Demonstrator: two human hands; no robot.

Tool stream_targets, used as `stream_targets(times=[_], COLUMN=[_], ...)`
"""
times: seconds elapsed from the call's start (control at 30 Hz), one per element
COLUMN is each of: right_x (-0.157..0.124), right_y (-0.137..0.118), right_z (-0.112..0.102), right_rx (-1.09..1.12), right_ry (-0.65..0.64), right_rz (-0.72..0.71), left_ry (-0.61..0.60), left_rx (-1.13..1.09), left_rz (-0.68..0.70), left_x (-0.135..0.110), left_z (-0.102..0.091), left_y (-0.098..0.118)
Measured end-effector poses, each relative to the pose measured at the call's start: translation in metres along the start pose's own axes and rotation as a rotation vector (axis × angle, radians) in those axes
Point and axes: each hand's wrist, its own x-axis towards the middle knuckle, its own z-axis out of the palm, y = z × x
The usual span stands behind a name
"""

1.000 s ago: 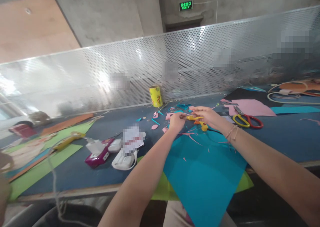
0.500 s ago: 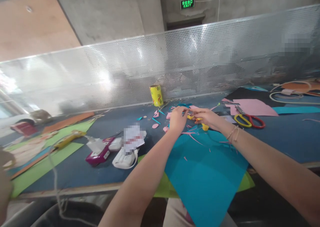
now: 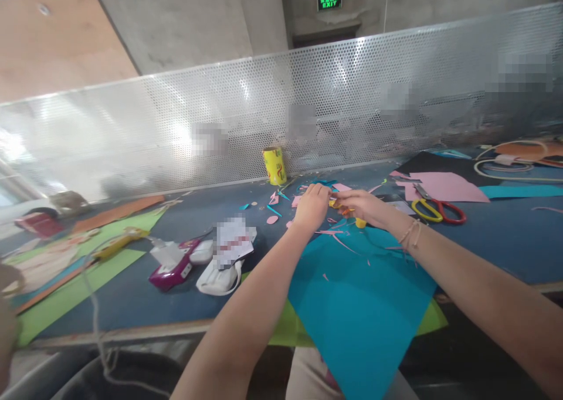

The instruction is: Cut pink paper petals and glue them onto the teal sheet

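My left hand (image 3: 313,205) and my right hand (image 3: 361,206) meet over the far end of a blue sheet (image 3: 365,294). The fingers of both are pinched together at the tips. Whatever lies between them is too small and hidden to make out. Yellow and orange bits (image 3: 345,211) show just under my right hand's fingers, and a small yellow piece (image 3: 360,223) sits below its palm. Thin pink strips (image 3: 345,244) are scattered on the blue sheet. Pink and blue scraps (image 3: 272,219) lie left of my left hand.
Red-and-yellow-handled scissors (image 3: 440,210) lie by a pink sheet (image 3: 457,187) on the right. A yellow roll (image 3: 275,166) stands against the perforated metal screen (image 3: 211,107). Leftward are a purple power strip (image 3: 173,274), a white device (image 3: 216,280), a yellow glue gun (image 3: 116,246) and green sheets (image 3: 88,288).
Both hands stay together at the same place, with only slight finger movement. The whole view has shifted a little. Objects on the table have not moved.
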Motion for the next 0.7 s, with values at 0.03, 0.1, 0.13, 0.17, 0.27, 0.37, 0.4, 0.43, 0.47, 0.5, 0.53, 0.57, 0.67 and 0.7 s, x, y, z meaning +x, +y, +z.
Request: stream_targets(times=[0.03, 0.1, 0.13, 0.17, 0.27, 0.37, 0.4, 0.43, 0.47, 0.5, 0.53, 0.57, 0.67, 0.7], right_x=[0.000, 0.000, 0.000, 0.001, 0.001, 0.002, 0.003, 0.003, 0.004, 0.005, 0.006, 0.007, 0.012, 0.014], right_y=[0.000, 0.000, 0.001, 0.001, 0.002, 0.003, 0.003, 0.004, 0.005, 0.006, 0.008, 0.010, 0.017, 0.020], right_z=[0.000, 0.000, -0.001, -0.001, -0.003, -0.004, -0.003, -0.003, -0.003, -0.003, -0.004, -0.005, -0.009, -0.011], right_rx=[0.002, 0.002, -0.002, -0.007, -0.034, -0.075, -0.097, -0.132, -0.183, -0.249, -0.326, -0.417, -0.744, -0.860], right_ry=[-0.005, -0.005, -0.004, -0.003, 0.008, 0.029, 0.038, 0.049, 0.061, 0.072, 0.081, 0.087, 0.128, 0.147], right_rz=[0.005, 0.008, 0.007, 0.006, 0.003, -0.010, -0.016, -0.022, -0.031, -0.049, -0.075, -0.113, -0.259, -0.297], left_ry=[0.000, 0.003, 0.006, 0.008, 0.016, 0.031, 0.039, 0.046, 0.050, 0.053, 0.049, 0.039, -0.027, -0.055], left_rx=[-0.012, -0.047, -0.067, -0.089, -0.154, -0.199, -0.208, -0.216, -0.221, -0.222, -0.220, -0.213, -0.172, -0.163], left_rz=[-0.010, -0.046, -0.071, -0.095, -0.149, -0.201, -0.220, -0.236, -0.252, -0.272, -0.293, -0.314, -0.378, -0.402], left_x=[0.000, 0.001, 0.001, 0.001, 0.002, 0.003, 0.003, 0.003, 0.003, 0.003, 0.002, 0.002, 0.000, 0.000], left_z=[0.000, 0.000, 0.000, -0.001, -0.002, -0.003, -0.003, -0.003, -0.003, -0.002, -0.001, 0.000, 0.005, 0.006], left_y=[0.000, 0.001, 0.002, 0.002, 0.002, 0.001, 0.000, -0.001, -0.002, -0.003, -0.004, -0.006, -0.010, -0.011])
